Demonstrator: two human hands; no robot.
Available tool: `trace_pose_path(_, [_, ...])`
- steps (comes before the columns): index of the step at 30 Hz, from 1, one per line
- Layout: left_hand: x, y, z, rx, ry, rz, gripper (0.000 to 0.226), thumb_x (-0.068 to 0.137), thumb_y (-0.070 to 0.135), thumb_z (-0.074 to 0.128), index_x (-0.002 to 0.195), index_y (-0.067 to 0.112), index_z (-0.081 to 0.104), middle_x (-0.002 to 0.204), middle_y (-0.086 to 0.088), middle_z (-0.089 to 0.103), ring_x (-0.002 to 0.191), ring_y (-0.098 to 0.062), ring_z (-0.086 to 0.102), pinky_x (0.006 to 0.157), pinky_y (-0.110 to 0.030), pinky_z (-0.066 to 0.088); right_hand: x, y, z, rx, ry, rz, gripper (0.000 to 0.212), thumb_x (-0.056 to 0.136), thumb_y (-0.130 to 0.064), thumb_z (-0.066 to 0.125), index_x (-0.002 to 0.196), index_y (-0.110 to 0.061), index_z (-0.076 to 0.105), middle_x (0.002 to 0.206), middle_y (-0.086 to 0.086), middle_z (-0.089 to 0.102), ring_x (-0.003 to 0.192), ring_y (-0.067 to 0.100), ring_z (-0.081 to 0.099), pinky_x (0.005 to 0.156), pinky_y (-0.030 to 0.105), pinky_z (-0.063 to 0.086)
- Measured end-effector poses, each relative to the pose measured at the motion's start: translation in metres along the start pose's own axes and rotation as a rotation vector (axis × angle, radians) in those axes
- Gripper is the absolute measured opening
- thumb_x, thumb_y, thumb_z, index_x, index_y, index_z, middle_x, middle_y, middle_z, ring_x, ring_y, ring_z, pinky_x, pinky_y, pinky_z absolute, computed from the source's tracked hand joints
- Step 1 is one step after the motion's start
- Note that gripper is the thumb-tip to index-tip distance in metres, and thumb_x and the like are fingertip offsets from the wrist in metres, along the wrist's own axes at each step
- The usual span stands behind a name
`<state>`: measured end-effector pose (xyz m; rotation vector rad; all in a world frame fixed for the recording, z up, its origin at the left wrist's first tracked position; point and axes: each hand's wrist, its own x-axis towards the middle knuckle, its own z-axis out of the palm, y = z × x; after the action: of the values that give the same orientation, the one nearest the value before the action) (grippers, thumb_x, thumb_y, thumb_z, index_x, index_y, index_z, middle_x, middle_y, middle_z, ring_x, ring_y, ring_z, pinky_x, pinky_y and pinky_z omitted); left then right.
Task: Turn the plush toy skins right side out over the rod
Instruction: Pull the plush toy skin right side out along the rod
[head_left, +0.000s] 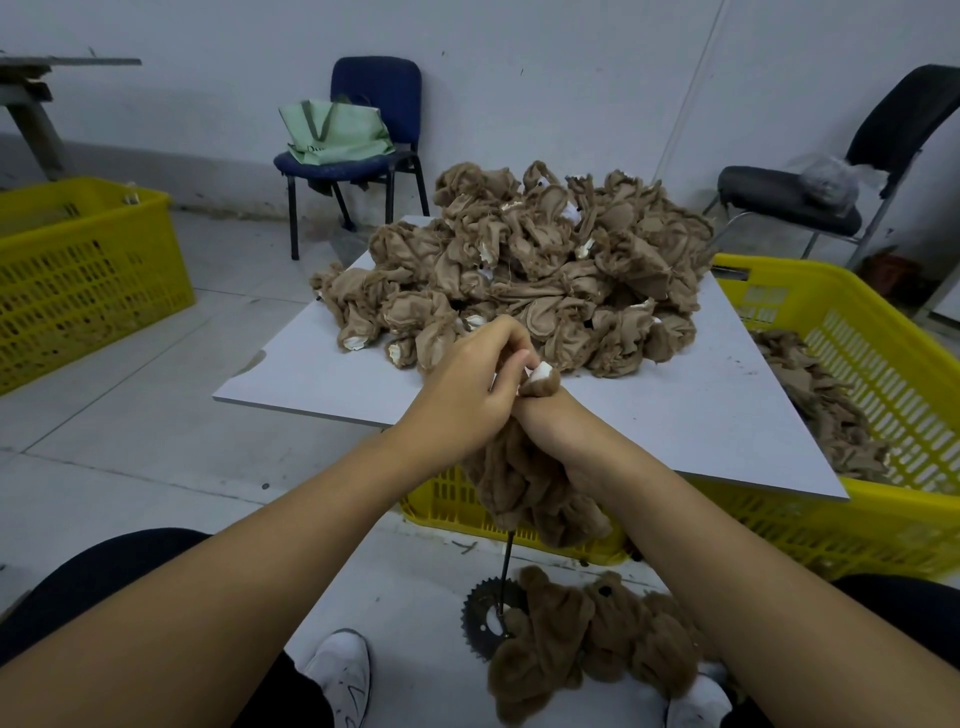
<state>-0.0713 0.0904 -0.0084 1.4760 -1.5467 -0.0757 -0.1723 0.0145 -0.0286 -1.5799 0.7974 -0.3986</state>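
Observation:
A brown plush skin (524, 483) hangs furry side out over an upright black rod (506, 564), which stands on a toothed black disc (480, 621) on the floor. My left hand (467, 389) pinches the skin's top, where a white-tipped limb (543, 376) pokes out. My right hand (550, 421) grips the skin just below that tip. The rod's upper part is hidden inside the fabric. A heap of inside-out tan skins (524, 275) lies on the white board (322, 374) beyond my hands. Turned furry skins (587, 639) lie on the floor by the disc.
The board rests on a yellow crate (852, 525) holding more skins at the right. Another yellow crate (88, 275) stands at the left. A blue chair (363, 156) with a green bag and a black chair (800, 202) stand by the wall. My knees and white shoes flank the rod.

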Motion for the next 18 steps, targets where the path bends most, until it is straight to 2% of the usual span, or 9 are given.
trace_pose_path(3, [0.0,0.002,0.0,-0.087,0.016,-0.062,0.013,0.104,0.006,0.043,0.096,0.006,0.053,0.091,-0.006,0.06,0.083,-0.018,0.062,0.075,-0.046,0.054,0.003,0.002,-0.002,0.036,-0.04,0.056,0.025,0.104,-0.025,0.049,0.123,-0.014,0.061,0.089,0.001,0.077,0.09,0.013,0.073,0.081,0.031,0.058])
trace_pose_path(5, [0.002,0.002,0.0,-0.182,0.054,-0.145,0.015,0.106,0.007,0.039,0.095,0.006,0.049,0.095,-0.012,0.06,0.082,-0.02,0.064,0.074,-0.044,0.058,0.002,0.002,-0.003,0.067,-0.076,0.071,0.023,0.103,-0.027,0.051,0.117,-0.016,0.066,0.095,0.004,0.078,0.097,0.02,0.073,0.093,0.039,0.057])
trace_pose_path(8, [0.007,0.0,0.0,-0.359,0.157,-0.31,0.02,0.108,0.01,0.037,0.092,0.008,0.047,0.093,-0.016,0.056,0.08,-0.028,0.065,0.066,-0.046,0.062,-0.003,0.002,-0.005,0.025,-0.07,0.035,0.024,0.099,-0.027,0.056,0.106,-0.011,0.073,0.094,0.005,0.078,0.094,0.019,0.073,0.092,0.037,0.057])
trace_pose_path(10, [0.012,-0.001,-0.002,-0.495,0.248,-0.43,0.025,0.109,0.013,0.037,0.087,0.008,0.048,0.085,-0.015,0.054,0.074,-0.031,0.063,0.058,-0.043,0.061,-0.008,0.002,-0.007,0.046,-0.061,-0.013,0.024,0.098,-0.027,0.06,0.101,-0.008,0.075,0.093,0.002,0.078,0.092,0.015,0.073,0.087,0.031,0.057])
trace_pose_path(12, [0.016,-0.005,-0.005,-0.574,0.316,-0.522,0.029,0.107,0.009,0.038,0.08,0.007,0.049,0.074,-0.014,0.055,0.066,-0.029,0.059,0.057,-0.038,0.059,-0.011,0.002,-0.009,0.089,-0.053,-0.082,0.025,0.097,-0.029,0.063,0.099,-0.007,0.076,0.094,0.002,0.078,0.092,0.013,0.074,0.084,0.028,0.058])
trace_pose_path(14, [0.017,-0.009,-0.008,-0.511,0.312,-0.542,0.034,0.104,0.007,0.042,0.072,0.004,0.051,0.063,-0.011,0.055,0.059,-0.025,0.056,0.057,-0.035,0.054,-0.014,-0.001,-0.013,0.144,-0.058,-0.143,0.028,0.096,-0.033,0.065,0.097,-0.008,0.077,0.097,0.004,0.078,0.095,0.017,0.074,0.088,0.032,0.058])
trace_pose_path(18, [0.013,-0.017,-0.01,-0.258,0.178,-0.497,0.037,0.096,0.007,0.061,0.061,-0.001,0.059,0.052,-0.003,0.06,0.051,-0.015,0.058,0.055,-0.025,0.051,-0.018,-0.007,-0.018,0.228,-0.046,-0.201,0.039,0.095,-0.046,0.062,0.095,-0.01,0.078,0.1,0.01,0.077,0.1,0.023,0.073,0.093,0.039,0.057])
